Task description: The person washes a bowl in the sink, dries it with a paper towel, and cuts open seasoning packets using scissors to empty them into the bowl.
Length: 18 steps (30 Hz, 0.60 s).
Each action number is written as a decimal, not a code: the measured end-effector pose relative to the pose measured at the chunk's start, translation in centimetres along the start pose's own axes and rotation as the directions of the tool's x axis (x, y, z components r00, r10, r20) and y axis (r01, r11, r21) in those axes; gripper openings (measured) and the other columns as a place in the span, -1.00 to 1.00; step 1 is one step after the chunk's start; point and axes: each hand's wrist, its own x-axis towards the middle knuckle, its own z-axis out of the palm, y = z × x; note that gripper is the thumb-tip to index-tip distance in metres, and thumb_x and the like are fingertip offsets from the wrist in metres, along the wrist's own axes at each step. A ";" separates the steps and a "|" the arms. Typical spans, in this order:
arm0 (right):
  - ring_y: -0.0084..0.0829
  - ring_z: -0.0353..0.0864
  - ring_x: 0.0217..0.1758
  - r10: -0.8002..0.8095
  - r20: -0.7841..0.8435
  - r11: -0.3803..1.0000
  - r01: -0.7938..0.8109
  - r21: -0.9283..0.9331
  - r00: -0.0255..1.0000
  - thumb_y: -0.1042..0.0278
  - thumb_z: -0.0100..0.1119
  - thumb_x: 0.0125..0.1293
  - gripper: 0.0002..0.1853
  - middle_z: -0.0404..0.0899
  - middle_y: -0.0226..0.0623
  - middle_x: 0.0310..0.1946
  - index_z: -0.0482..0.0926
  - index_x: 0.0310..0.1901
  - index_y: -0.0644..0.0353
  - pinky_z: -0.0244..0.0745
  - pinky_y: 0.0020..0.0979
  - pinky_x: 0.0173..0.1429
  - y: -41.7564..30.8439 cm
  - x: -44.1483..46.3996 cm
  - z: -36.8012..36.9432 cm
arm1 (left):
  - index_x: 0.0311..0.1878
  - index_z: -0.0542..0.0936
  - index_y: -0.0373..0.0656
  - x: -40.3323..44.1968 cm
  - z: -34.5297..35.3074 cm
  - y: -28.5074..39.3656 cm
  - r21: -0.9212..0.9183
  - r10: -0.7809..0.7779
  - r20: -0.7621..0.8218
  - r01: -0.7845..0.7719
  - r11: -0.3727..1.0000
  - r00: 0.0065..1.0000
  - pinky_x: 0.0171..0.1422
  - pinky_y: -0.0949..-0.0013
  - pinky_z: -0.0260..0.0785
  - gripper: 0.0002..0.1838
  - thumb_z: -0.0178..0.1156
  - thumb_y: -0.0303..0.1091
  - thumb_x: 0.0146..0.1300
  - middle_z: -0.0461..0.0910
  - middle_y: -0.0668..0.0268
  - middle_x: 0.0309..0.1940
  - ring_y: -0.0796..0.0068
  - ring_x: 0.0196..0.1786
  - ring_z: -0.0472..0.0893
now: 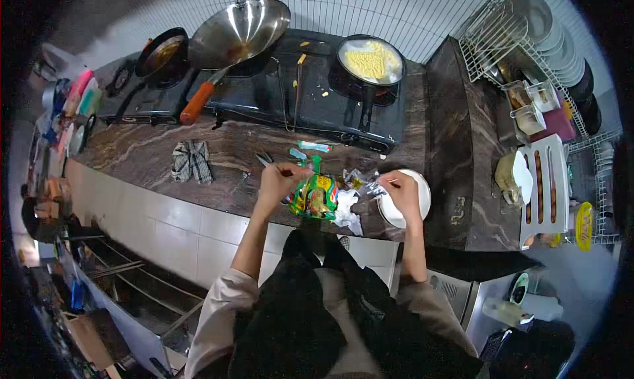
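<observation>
My left hand (282,181) is closed in a pinch at the left edge of a green noodle packet (317,197); whatever its fingertips hold is too small to make out. Metal scissor blades (264,158) show just behind it on the counter. My right hand (404,195) is above a white plate (422,207), its fingers pinched on a small silver sachet (375,186). Crumpled white plastic (346,210) lies between the hands, beside the packet. Torn wrapper pieces (314,146) lie behind the packet.
On the stove, a pan (356,49) holds a noodle block (371,62) in foamy liquid. A steel wok (247,32) and a dark frying pan (162,54) stand to its left. A checked cloth (191,162) is on the counter. A dish rack (492,39) is at right.
</observation>
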 end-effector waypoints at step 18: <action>-0.38 0.53 -0.42 -0.125 0.449 0.939 0.252 -0.236 0.885 0.40 0.31 0.04 -0.72 0.49 -0.29 -0.45 0.44 -0.24 0.23 0.40 -0.50 -0.37 -7.8 0.7 5.9 | -0.25 0.58 -0.26 -3.6 0.3 3.0 -0.375 0.220 0.306 -0.096 0.922 0.926 -0.22 0.54 0.36 -0.85 0.27 -0.47 0.10 0.57 0.41 -0.42 0.69 -0.33 0.50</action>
